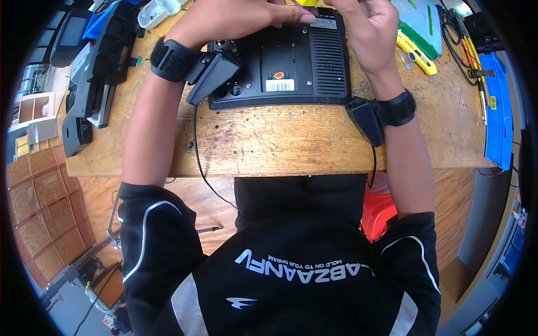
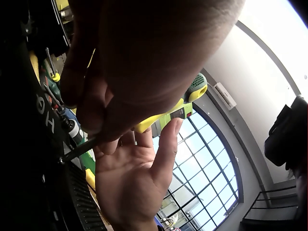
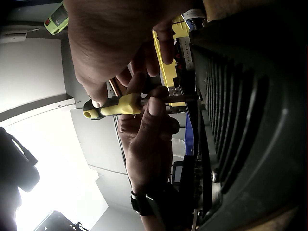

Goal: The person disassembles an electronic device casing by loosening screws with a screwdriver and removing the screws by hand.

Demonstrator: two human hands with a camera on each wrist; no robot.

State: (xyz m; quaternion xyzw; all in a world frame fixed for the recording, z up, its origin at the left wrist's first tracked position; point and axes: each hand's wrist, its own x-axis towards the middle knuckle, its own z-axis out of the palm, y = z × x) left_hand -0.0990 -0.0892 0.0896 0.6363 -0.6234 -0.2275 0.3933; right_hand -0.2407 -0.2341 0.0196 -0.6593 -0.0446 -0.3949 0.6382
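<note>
A black device [image 1: 280, 61] with a vented back panel, screws and a barcode label lies on the wooden bench. My left hand [image 1: 241, 19] reaches over its far part and pinches the shaft [image 2: 79, 150] of a screwdriver between thumb and finger. The tip meets a screw in the panel, as the left wrist view shows. The screwdriver's yellow and dark handle [image 3: 127, 104] points away from the panel. At the handle's end is my right hand [image 1: 372, 31], its thumb against the grip and its fingers curled behind it, partly hidden.
Black equipment [image 1: 101, 67] is stacked along the bench's left side. On the right lie a yellow tool [image 1: 417, 53], a green-edged clear case [image 1: 426, 25], cables [image 1: 459, 33] and a blue bin [image 1: 499, 112]. A cord runs from each wrist camera over the bench's front edge.
</note>
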